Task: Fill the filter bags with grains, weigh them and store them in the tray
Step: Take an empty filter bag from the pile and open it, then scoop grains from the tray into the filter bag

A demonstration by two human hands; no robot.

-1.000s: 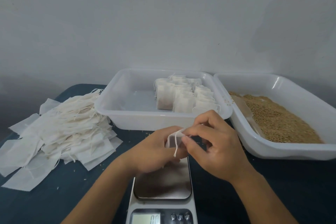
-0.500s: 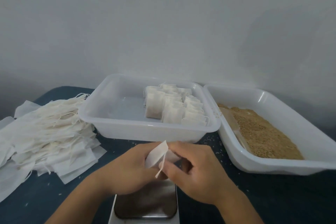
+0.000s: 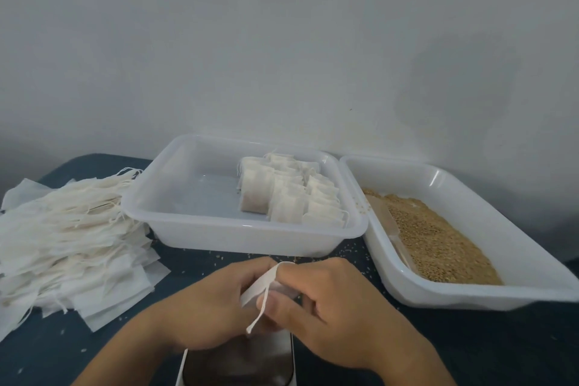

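Note:
Both hands hold one small white filter bag (image 3: 260, 283) above the scale (image 3: 238, 367). My left hand (image 3: 213, 304) grips the bag from the left, my right hand (image 3: 326, 307) pinches it from the right, and its drawstring hangs down between them. Behind the hands stands a white tray (image 3: 194, 229) with several filled bags (image 3: 288, 197) packed in its right half. A second white tray (image 3: 507, 294) at the right holds brown grains (image 3: 438, 238) and a partly buried scoop (image 3: 388, 226).
A large heap of empty filter bags (image 3: 69, 244) with strings lies on the dark blue table (image 3: 501, 348) at the left. Loose grains are scattered on the cloth in front of the trays. A plain wall stands right behind the trays.
The view has tilted up, so the scale has slid toward the bottom edge and its display is out of sight. Both hands stay on the bag and have shifted their hold on it.

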